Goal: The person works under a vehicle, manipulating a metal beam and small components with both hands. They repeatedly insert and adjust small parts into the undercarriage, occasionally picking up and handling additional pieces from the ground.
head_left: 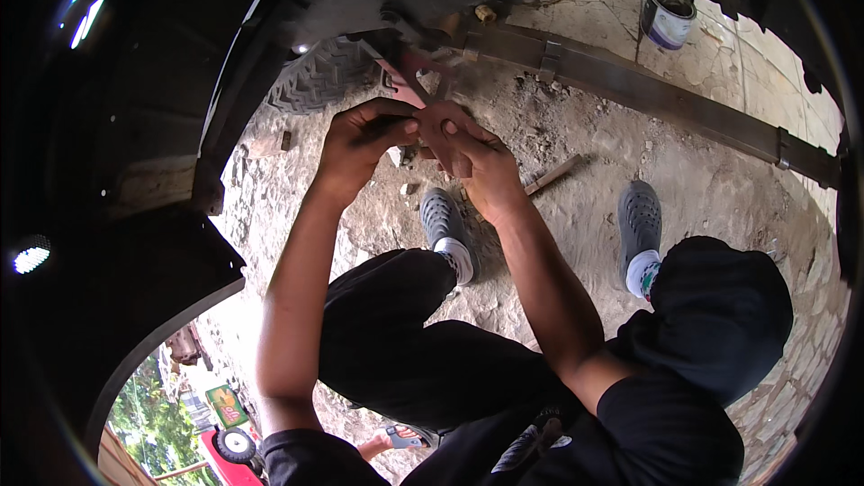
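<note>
Both hands are raised in front of me, close together at the middle of the view. A small reddish-brown piece of sandpaper (436, 115), flat and slightly bent, is between them. My right hand (495, 175) is closed on it, thumb pressed across its face; the fingers behind it are mostly hidden. At its left edge, my left hand (351, 144) is closed in a pinch, thumb and bent index finger together on the sheet. Below the hands, a wooden-handled tool or stick (553, 175) lies on the dirt, partly covered by my right hand and wrist.
Dark vehicle bodywork (117, 144) surrounds me at left and above. A treaded tyre (315, 81) and a reddish metal part (409, 76) sit ahead. A long brown metal beam (630, 88) crosses the far right, with a paint can (668, 18) beyond. My shoes (640, 225) rest on rough ground.
</note>
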The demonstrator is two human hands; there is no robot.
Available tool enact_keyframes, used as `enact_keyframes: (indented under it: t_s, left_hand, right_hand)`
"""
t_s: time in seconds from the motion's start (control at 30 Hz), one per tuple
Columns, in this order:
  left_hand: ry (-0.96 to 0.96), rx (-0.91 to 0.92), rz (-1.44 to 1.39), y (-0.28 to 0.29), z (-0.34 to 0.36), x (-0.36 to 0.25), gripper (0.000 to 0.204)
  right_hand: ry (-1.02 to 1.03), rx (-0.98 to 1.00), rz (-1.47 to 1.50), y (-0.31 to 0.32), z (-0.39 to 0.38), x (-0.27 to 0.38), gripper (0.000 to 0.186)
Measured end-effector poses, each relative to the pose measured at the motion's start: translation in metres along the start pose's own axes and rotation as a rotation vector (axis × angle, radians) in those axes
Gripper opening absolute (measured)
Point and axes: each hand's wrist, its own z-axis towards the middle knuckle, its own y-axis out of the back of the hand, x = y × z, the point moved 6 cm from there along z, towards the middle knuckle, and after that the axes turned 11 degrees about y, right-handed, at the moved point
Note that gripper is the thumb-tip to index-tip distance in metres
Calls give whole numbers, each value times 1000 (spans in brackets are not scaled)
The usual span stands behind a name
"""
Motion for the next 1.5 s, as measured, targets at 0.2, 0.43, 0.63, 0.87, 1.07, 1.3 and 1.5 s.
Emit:
enact_keyframes:
  t_s: [0.2, 0.43, 0.63, 0.87, 1.07, 1.3, 1.5]
  left_hand:
    - [37, -32, 20, 7, 7, 5, 16]
    - [-53, -58, -5, 15, 0, 4, 17]
    - [-108, -102, 168, 12, -4, 0, 23]
    - [-72, -151, 344, 9, -8, -4, 18]
    - [-91, -124, 330, 5, -8, -10, 17]
    - [-173, -122, 404, 2, -9, -14, 12]
    - [-68, -123, 396, 4, -7, -11, 13]
  right_hand:
    - [187, 225, -403, 17, 28, 7, 47]
    - [916, 416, -1000, -25, 10, 34, 60]
    - [713, 274, -915, -14, 5, 2, 33]
    - [480, 308, -774, -9, 7, -1, 24]
    - [544, 247, -771, -8, 9, 9, 20]
    - [348, 283, -804, -3, 9, 9, 19]
    - [650, 269, -835, 2, 17, 10, 18]
